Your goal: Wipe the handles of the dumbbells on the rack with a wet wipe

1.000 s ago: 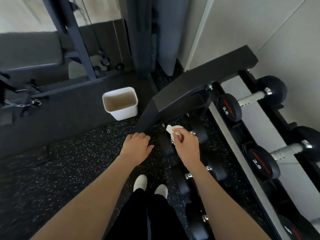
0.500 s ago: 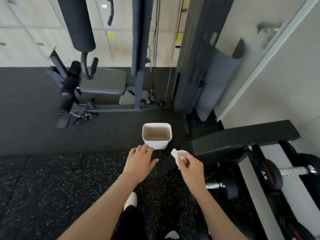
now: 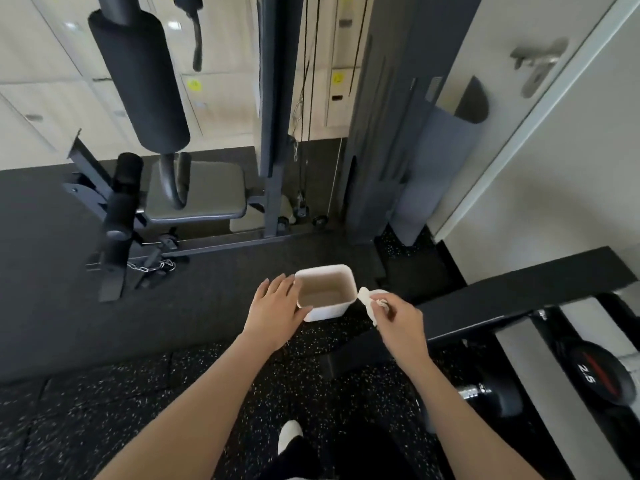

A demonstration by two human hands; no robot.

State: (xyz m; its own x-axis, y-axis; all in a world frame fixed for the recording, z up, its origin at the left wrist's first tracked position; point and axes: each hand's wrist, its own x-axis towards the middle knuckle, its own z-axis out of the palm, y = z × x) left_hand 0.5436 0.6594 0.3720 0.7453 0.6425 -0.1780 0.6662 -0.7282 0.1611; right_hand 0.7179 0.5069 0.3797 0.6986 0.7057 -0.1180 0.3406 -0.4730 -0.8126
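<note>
A: Where is the wipe?

B: The wipe [image 3: 367, 301] is white and crumpled, pinched in the fingers of the right hand [image 3: 398, 320]. It sits just right of a white bin [image 3: 341, 308], near its rim and not over the opening.

A: And the left hand?

B: The left hand [image 3: 275, 311] grasps nothing; fingers are spread flat, beside the bin's left edge. Whether it touches the rim I cannot tell.

A: What about the bin?

B: It stands open on the black speckled floor [image 3: 104, 410], with a tan inside.

A: The dumbbells?

B: At lower right the rack [image 3: 519, 296] shows a dark slanted end beam. One dumbbell [image 3: 599, 375] marked 2.5 rests on it, and a second dumbbell [image 3: 491, 398] lies lower, behind the right forearm. Both are well apart from the wipe.

A: Anything further out?

B: A weight machine [image 3: 194, 199] with a padded seat stands beyond the bin, and one white shoe [image 3: 290, 434] shows below.
</note>
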